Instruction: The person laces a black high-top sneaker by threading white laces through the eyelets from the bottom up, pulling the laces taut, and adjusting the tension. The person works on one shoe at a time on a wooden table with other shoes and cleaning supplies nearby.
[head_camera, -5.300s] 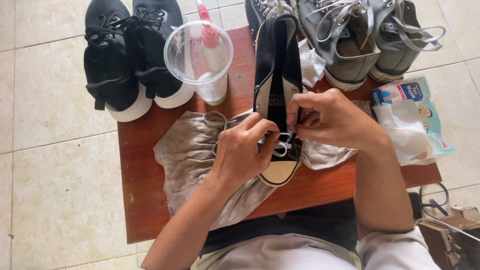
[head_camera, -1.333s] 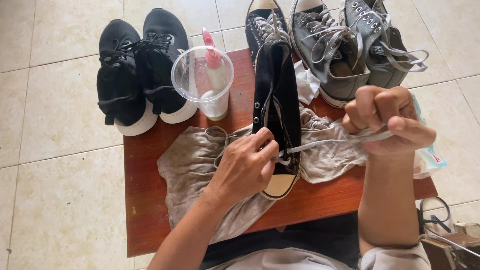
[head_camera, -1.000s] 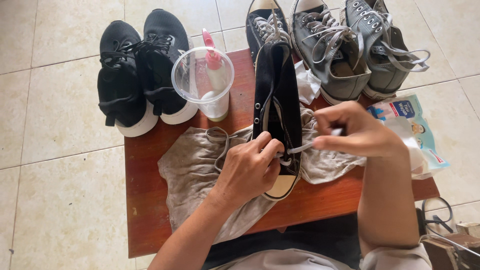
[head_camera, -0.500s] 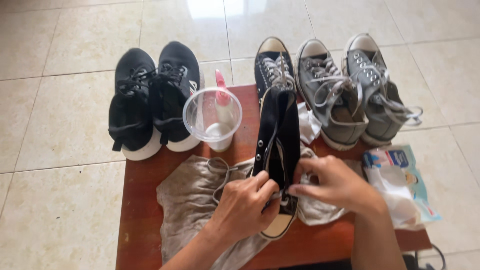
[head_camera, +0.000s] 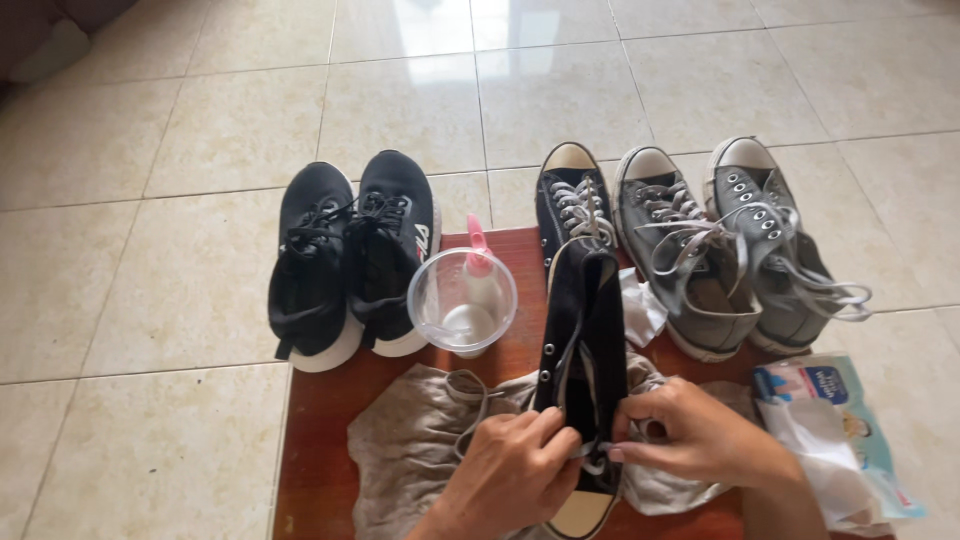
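Black canvas sneaker (head_camera: 583, 360) lies lower centre on the wooden table (head_camera: 320, 420); your right hand (head_camera: 700, 435), stretched out right a second ago, now joins your left hand (head_camera: 515, 475), both pinching the grey lace (head_camera: 590, 452) at the eyelets.

Black sneaker (head_camera: 583, 340); grey cloth (head_camera: 420, 460) (plain).

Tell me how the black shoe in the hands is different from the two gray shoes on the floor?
The black shoe lies on the wooden table over a gray cloth, between the left hand and right hand; the gray shoes stand untouched on the tiled floor. It is black, they are gray. All are lace-up canvas sneakers with pale toe caps.
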